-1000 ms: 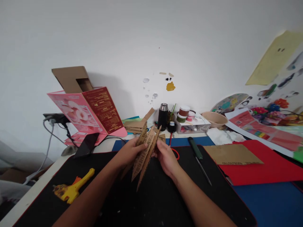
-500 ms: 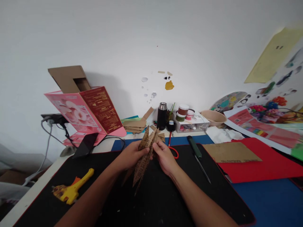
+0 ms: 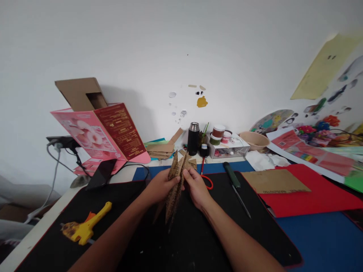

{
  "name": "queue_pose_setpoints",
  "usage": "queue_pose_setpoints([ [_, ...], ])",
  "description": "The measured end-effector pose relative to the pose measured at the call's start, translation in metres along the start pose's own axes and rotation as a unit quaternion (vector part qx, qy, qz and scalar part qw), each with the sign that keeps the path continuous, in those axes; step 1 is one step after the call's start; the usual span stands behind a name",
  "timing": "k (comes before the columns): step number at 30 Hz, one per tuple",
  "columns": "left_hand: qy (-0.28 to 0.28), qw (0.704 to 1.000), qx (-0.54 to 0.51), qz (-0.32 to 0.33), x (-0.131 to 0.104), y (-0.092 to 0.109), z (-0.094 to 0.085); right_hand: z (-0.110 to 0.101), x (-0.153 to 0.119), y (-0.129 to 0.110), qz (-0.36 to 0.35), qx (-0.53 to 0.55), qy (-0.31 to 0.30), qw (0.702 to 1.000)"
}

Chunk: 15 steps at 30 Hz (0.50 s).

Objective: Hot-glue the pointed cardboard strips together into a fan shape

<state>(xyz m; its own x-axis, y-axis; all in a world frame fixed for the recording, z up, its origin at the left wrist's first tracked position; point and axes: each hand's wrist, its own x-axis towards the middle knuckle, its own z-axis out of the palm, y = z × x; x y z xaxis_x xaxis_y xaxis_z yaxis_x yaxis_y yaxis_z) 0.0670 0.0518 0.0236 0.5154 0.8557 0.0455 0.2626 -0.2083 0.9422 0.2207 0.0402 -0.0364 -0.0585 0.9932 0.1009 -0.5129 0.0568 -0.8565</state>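
Several pointed pieces of brown cardboard (image 3: 172, 192), with corrugated faces showing, stand edge-on between my hands, joined or pressed together; I cannot tell which. My left hand (image 3: 163, 184) grips them from the left, thumb across the front. On the other side my right hand (image 3: 195, 185) pinches the near piece by its right edge, thumb on top. Both are held above the black mat (image 3: 181, 245). Red-handled scissors (image 3: 209, 183) lie just beyond my right hand. To its right are a green utility knife (image 3: 232, 175) and a thin metal rod (image 3: 241, 202).
A yellow glue gun (image 3: 85, 228) lies at the left. Behind it are a phone (image 3: 101, 174) and a pink box (image 3: 90, 132). A black flask (image 3: 193, 139) and paint jars (image 3: 218, 132) stand along the wall. At the right, flat cardboard (image 3: 278, 181) rests on red sheets (image 3: 317, 200).
The lower tips of the cardboard pieces have swung slightly right and stand steeper. Both hands keep their hold, and the whole view has shifted a little.
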Motion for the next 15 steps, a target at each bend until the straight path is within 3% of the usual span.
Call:
queue_pose_setpoints([
  [8,0.006,0.984,-0.164,-0.075,0.0019,-0.0076,-0.0022,0.0024,-0.0008,-0.0036,0.046,0.040,-0.005,0.998],
  [15,0.012,0.967,-0.232,-0.107,0.0008,-0.0117,-0.0017,0.0062,-0.0046,-0.0031,0.058,0.065,-0.009,0.996],
])
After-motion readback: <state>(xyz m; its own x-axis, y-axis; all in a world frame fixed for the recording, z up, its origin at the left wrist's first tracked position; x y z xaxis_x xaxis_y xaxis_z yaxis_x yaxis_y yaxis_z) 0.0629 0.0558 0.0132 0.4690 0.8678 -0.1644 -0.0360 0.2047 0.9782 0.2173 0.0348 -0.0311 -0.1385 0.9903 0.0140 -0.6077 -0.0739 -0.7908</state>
